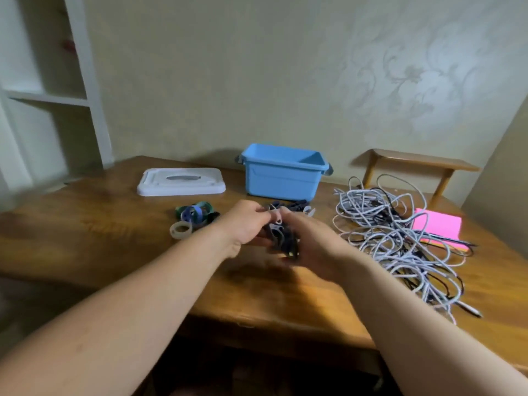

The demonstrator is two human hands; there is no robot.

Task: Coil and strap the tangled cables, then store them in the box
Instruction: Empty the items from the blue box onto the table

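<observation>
- Table (114,230) beneath the hands: glossy varnished wood.
- Box (281,178) beyond them: smooth blue plastic.
- Lid (181,181) beyond the left hand: smooth white plastic.

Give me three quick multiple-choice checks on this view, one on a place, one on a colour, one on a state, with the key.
1. Where is the white lid relative to the blue box?
A. Closed on it. B. Flat on the table, left of it. C. Inside it.

2. What colour is the pad partly under the tangled cables?
A. Yellow. B. Green. C. Pink.

3. What are the left hand and right hand doing?
A. Holding a dark cable bundle between them. B. Resting flat on the table. C. Lifting the box.

Key: 1 B, the lid lies on the wood left of the open box; 2 C, the pad is bright pink; 3 A, fingers of both hands curl round the bundle above the table.
</observation>
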